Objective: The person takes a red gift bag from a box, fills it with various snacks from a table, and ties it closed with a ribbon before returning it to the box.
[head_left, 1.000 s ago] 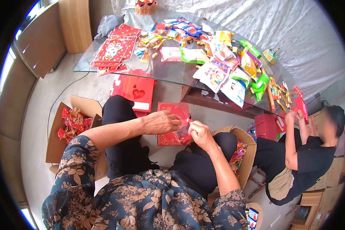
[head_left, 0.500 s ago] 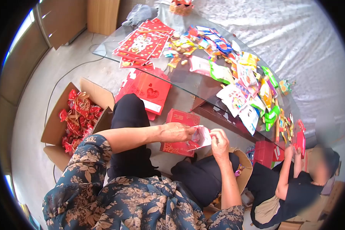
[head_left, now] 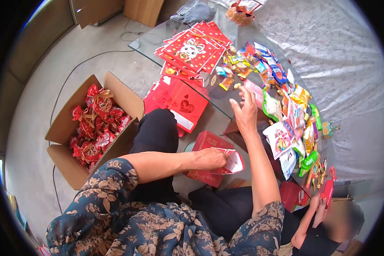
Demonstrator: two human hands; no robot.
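My left hand (head_left: 213,159) grips the edge of a small red paper bag (head_left: 234,163), whose white inside shows at its open mouth. Beneath it is a red box (head_left: 209,141). Fingers apart and holding nothing, my right hand (head_left: 245,112) is over the near edge of the glass table (head_left: 219,102). Close to its fingertips lie small wrapped sweets (head_left: 227,82) and a pink-and-white snack packet (head_left: 255,91). More snack packets (head_left: 278,138) are heaped to the right of this hand.
Flat red printed bags (head_left: 192,50) lie at the table's left end, with red folded boxes (head_left: 181,104) below. On the floor at left, a cardboard box (head_left: 123,94) holds red wrapped bundles (head_left: 100,128). A co-worker (head_left: 320,239) at lower right holds a red box (head_left: 329,190).
My right hand has left the paper bag, moved up to the table and opened. My left hand keeps hold of the bag. The view has shifted, so the table appears further right.
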